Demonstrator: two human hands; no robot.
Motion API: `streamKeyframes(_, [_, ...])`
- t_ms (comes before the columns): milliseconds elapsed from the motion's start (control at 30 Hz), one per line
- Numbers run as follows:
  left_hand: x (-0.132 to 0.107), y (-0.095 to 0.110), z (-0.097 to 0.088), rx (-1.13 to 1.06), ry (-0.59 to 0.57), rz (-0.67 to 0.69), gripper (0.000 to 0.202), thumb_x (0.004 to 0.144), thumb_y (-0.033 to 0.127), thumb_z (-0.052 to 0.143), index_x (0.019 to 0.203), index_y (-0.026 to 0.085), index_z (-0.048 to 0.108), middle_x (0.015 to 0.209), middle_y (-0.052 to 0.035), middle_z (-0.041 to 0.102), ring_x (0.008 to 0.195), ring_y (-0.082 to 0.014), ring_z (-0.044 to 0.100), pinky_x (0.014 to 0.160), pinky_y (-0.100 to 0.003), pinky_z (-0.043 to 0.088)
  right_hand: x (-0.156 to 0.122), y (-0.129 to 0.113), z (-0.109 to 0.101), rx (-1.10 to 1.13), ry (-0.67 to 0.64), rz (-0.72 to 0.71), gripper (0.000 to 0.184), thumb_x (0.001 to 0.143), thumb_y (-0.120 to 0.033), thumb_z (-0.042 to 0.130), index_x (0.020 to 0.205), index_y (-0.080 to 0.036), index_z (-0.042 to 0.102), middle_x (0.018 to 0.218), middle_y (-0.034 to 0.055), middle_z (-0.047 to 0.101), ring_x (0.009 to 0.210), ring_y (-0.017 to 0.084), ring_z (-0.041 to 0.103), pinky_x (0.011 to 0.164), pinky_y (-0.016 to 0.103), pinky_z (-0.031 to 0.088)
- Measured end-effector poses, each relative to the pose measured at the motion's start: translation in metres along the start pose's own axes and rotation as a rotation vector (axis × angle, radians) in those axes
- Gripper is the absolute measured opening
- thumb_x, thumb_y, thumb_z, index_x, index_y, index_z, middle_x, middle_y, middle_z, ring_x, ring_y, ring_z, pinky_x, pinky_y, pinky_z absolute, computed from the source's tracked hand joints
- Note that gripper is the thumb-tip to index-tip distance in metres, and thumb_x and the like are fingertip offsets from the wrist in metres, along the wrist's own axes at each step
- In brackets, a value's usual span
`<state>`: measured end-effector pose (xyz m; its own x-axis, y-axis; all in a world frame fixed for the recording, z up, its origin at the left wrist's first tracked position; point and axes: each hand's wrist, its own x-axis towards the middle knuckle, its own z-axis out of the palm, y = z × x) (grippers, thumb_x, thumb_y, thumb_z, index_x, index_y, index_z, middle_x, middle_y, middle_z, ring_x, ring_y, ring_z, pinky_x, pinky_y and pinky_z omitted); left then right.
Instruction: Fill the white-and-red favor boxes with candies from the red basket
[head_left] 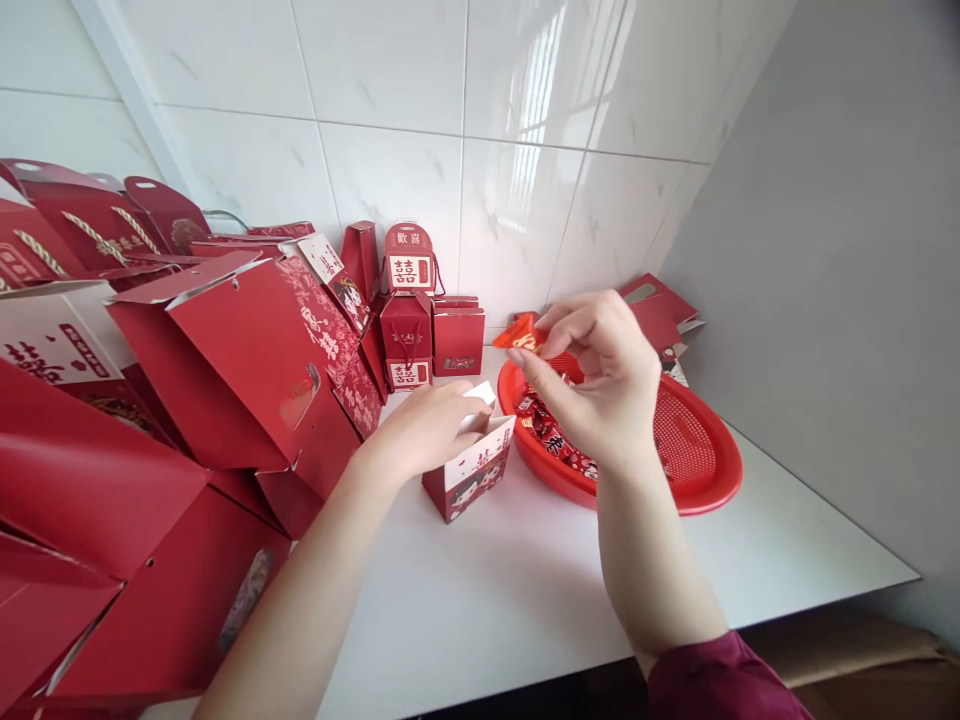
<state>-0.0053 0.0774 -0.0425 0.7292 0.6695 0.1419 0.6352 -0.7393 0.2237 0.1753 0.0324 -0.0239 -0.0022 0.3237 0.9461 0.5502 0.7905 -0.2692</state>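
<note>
Between thumb and fingertips my right hand (pixel 604 375) pinches an orange-red wrapped candy (pixel 521 335), held in the air over the left rim of a red plastic basket (pixel 712 485). Wrapped candies (pixel 555 440) in dark red and patterned wrappers lie in that basket, partly hidden by my right hand and wrist. My left hand (pixel 427 425) grips the top of a small red and white paper gift box (pixel 476 475) that stands upright on the table with its top open. Its fingers are at the white flap, and some of them are hidden behind the box edge.
Many red gift boxes (pixel 232 350) are heaped along the left. Several small boxes (pixel 409 320) stand stacked by the tiled wall (pixel 390 70). More flat red boxes (pixel 656 305) lie behind the basket. The white table (pixel 480 610) ends at a front edge, with a grey wall (pixel 840 300) to the right.
</note>
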Motion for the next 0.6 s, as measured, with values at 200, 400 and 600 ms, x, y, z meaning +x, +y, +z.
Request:
streamKeyframes(200, [-0.003,-0.005,-0.006,-0.103,0.134,-0.078,0.039,0.093,0.033,0.047,0.130,0.027,0.055,0.126,-0.0045,0.063,0.113,-0.0239,0.059,0.091,-0.035,0.047,-0.006,0.008,0.001,-0.017,-0.217,-0.072,0.014,0.086,-0.013,0.062,0.082,-0.023,0.052,0.092,0.0024,0.057,0.090,0.017,0.059,0.077,0.035,0.053])
streamKeyframes(400, [-0.013,-0.015,-0.017,-0.232,0.018,-0.253,0.044,0.086,0.040,0.053,0.128,0.029,0.058,0.120,-0.0031,0.067,0.106,-0.0247,0.063,0.084,-0.030,0.049,-0.004,0.009,-0.006,-0.056,-0.169,-0.119,0.012,0.087,-0.016,0.063,0.089,-0.024,0.055,0.088,0.0017,0.060,0.087,0.018,0.059,0.075,0.034,0.052])
streamKeyframes(600, [-0.009,-0.022,-0.020,-0.235,-0.150,-0.317,0.032,0.082,0.040,0.052,0.103,0.023,0.069,0.098,-0.0026,0.072,0.089,-0.0238,0.065,0.073,-0.028,0.048,-0.006,0.006,0.002,-0.052,-0.226,-0.115,0.017,0.093,-0.009,0.048,0.097,-0.024,0.056,0.104,0.0054,0.059,0.101,0.018,0.058,0.082,0.035,0.051])
